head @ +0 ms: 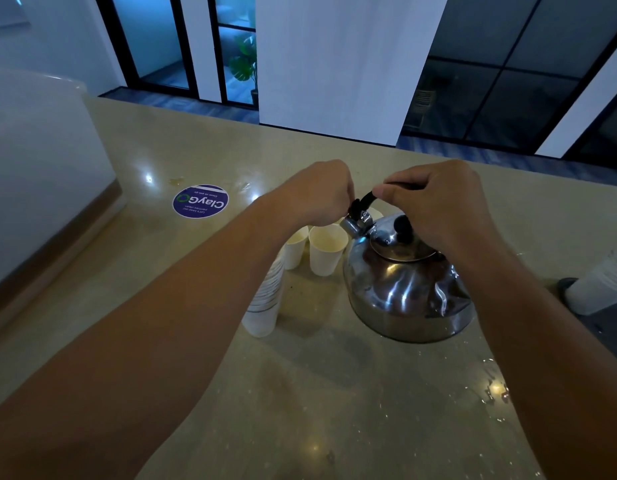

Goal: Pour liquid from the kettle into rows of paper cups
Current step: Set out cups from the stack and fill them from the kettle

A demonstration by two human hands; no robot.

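Kettle [407,282] lidded (contents hidden); paper cups [327,249] beside spout look empty.

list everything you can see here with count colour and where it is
kettle: 1, shiny steel with black handle and lid knob, on the counter at centre right
paper cups: at least 2 standing open, white, just behind the kettle's spout
cup stack: 1, white, left of the kettle, partly under the left forearm
second cup stack: 1, white, at the right edge
round sticker: 1, purple with white lettering, on the counter at far left
counter: 1, beige
left hand: grips the handle's spout end
right hand: grips the handle's top
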